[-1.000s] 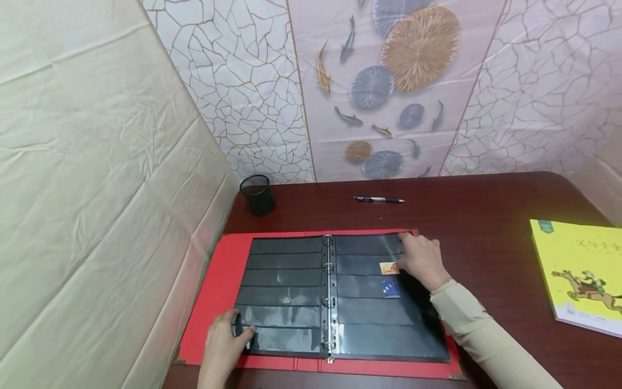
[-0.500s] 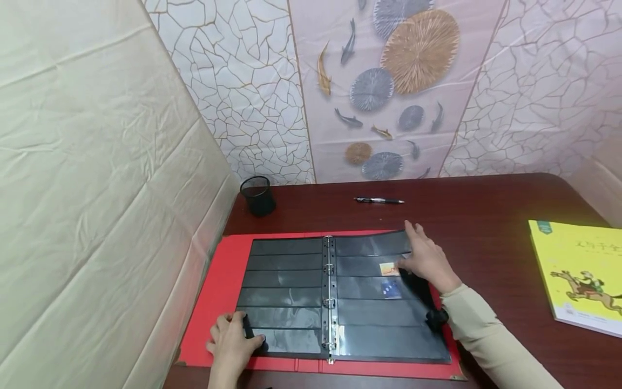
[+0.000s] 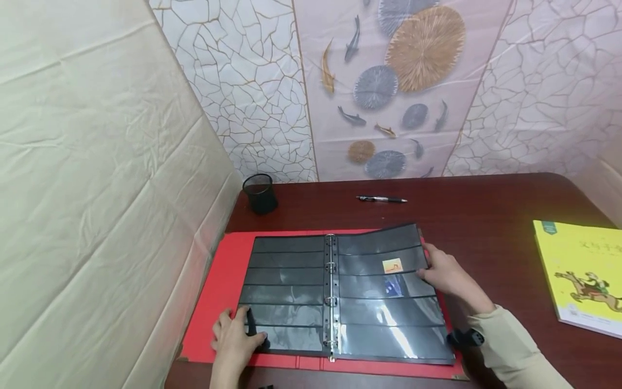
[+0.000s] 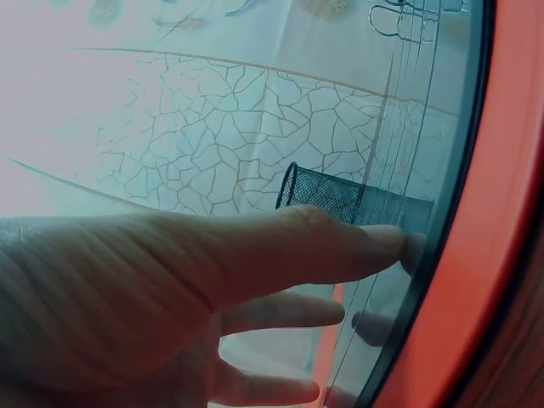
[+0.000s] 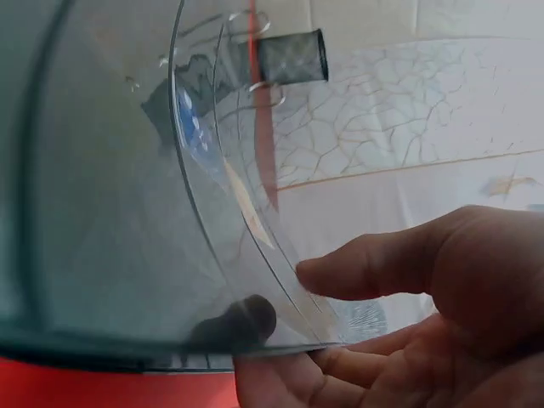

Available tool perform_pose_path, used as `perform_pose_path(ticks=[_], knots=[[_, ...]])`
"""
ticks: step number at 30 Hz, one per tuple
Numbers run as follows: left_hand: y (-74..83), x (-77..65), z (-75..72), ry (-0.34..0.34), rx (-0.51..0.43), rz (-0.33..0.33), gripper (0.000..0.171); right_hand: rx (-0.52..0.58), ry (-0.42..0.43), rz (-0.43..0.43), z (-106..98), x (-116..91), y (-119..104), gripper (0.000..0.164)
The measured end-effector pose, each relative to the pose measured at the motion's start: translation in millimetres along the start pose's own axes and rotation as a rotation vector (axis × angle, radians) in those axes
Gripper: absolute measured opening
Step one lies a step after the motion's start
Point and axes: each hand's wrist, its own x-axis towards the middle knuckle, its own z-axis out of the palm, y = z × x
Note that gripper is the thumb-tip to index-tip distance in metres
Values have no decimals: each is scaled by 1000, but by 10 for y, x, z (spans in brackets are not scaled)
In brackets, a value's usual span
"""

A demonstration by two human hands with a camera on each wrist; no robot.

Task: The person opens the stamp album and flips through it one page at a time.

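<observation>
A red ring binder (image 3: 218,281) lies spread on the desk, with black pocket pages on both sides of its metal rings (image 3: 331,300). My right hand (image 3: 447,276) holds the outer edge of the right page (image 3: 369,313), thumb over it and fingers beneath; that page bows upward. Two small stamps sit in its pockets: a yellow stamp (image 3: 392,266) and, just below, a blue stamp (image 3: 392,287). On the lower outer edge of the left page (image 3: 286,278) rests my left hand (image 3: 232,341), its thumb stretched out and fingers spread in the left wrist view.
Behind the binder lie a black pen (image 3: 382,199) and, at the back left, a black mesh pen cup (image 3: 260,194). A yellow book (image 3: 578,270) is on the right of the desk (image 3: 486,216). Fabric walls (image 3: 184,162) stand at the left and back.
My right hand has moved right and slightly down along the right page's edge, and the page's outer side has risen. My left hand has shifted a little to the right.
</observation>
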Motion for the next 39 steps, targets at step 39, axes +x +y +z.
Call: perform_pose_path(ticks=[39], knots=[[155,-11,-244,-50,-60,147,68,427,-133,-129,-409,-281,-542,69]])
